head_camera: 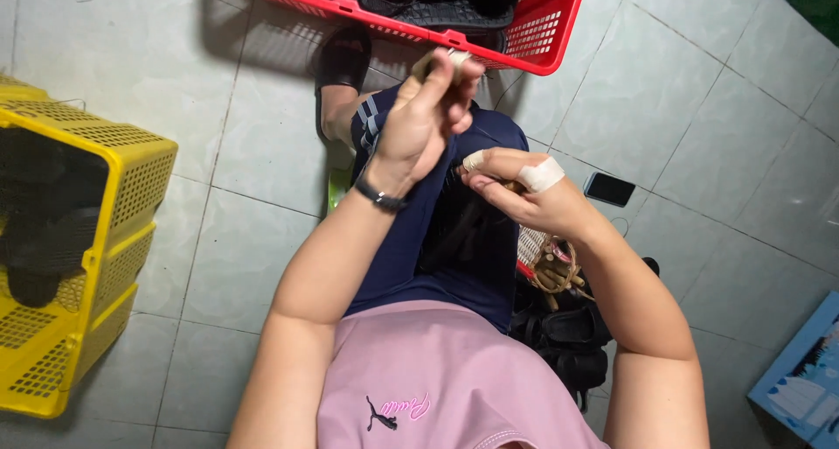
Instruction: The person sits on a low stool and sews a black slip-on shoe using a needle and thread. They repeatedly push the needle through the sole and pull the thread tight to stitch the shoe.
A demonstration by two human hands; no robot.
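Tan strip (434, 62), thin, pinched in left hand (426, 117)

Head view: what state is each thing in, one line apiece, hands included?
Left hand: raised, fingers pinched on a thin pale strip.
Right hand: taped on two fingers, gripping a dark piece on the lap.
Red basket: upright, holding dark items.
Yellow basket: tipped on its side, dark items inside.
Phone: flat on the floor, screen dark.
Wristband: worn on the left wrist.
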